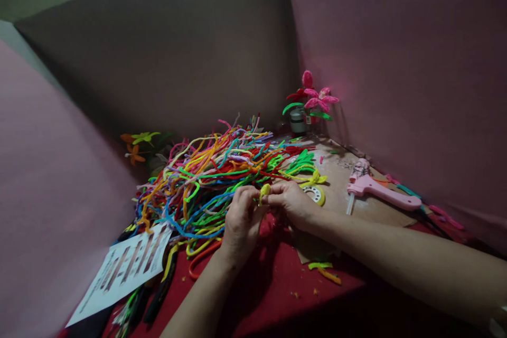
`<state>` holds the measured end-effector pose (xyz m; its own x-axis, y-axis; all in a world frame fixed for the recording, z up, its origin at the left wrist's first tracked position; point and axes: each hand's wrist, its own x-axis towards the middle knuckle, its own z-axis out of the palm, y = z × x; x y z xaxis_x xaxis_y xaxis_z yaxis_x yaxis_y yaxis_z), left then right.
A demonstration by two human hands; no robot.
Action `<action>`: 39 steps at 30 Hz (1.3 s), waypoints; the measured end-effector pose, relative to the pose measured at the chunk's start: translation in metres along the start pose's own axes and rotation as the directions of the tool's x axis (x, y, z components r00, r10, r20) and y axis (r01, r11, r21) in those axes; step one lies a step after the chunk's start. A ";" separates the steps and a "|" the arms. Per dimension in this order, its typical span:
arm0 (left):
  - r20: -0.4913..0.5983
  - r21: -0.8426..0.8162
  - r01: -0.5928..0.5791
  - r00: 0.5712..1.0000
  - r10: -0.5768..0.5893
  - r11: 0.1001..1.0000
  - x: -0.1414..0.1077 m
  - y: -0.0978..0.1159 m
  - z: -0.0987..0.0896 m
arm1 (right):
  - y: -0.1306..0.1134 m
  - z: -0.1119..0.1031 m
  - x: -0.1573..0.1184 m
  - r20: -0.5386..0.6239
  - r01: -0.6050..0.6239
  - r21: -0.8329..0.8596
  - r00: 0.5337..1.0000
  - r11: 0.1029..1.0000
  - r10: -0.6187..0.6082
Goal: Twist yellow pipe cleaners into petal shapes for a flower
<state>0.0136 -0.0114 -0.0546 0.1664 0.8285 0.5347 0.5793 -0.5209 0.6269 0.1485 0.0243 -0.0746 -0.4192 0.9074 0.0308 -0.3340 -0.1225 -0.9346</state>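
Note:
My left hand (242,222) is closed on a small yellow fuzzy piece (265,190), which looks like bent pipe cleaner. My right hand (291,202) pinches the same piece from the other side, its fingertips close to those of my left hand. Behind both hands spreads a big tangled heap of coloured pipe cleaners (214,169). A yellow tape roll (315,195) lies just past my right hand, with a yellow pipe-cleaner shape (316,178) behind it.
A pink glue gun (380,190) rests on cardboard (336,169) at the right. Pink flowers (320,97) stand at the back; orange and yellow flowers (137,154) at the left. A printed sheet (122,269) and black-and-yellow handled tool (161,288) lie front left, on red cloth (273,285).

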 end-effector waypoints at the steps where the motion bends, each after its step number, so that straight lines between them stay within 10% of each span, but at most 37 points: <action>1: 0.045 -0.043 0.028 0.999 -0.026 0.999 0.000 0.001 0.000 | 0.001 -0.001 0.001 0.029 -0.001 0.015 1.000 1.000 0.000; 9: 0.168 -0.088 0.107 0.982 -0.092 0.990 0.000 0.001 -0.007 | -0.004 0.000 0.000 0.023 -0.082 0.176 0.997 0.981 0.079; 15: 0.406 -0.403 0.462 0.864 -0.298 0.790 0.007 0.010 -0.017 | -0.009 0.004 -0.002 0.035 -0.222 0.341 0.974 0.913 0.223; 24: 0.388 -0.404 0.458 0.870 -0.305 0.792 0.010 0.006 -0.019 | -0.007 0.002 -0.001 0.034 -0.256 0.300 0.966 0.919 0.258; 30: 0.505 -0.462 0.574 0.797 -0.332 0.676 0.013 0.005 -0.022 | -0.003 0.001 0.000 0.098 -0.242 0.341 0.970 0.908 0.222; 39: 0.254 -0.271 0.333 0.930 -0.266 0.903 0.004 -0.001 -0.011 | -0.010 0.001 -0.001 0.021 -0.206 0.265 0.978 0.942 0.208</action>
<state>0.0053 -0.0101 -0.0471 0.2032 0.9612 0.1864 0.3629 -0.2507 0.8975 0.1510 0.0244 -0.0652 -0.4973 0.8534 -0.1563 -0.4524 -0.4088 -0.7926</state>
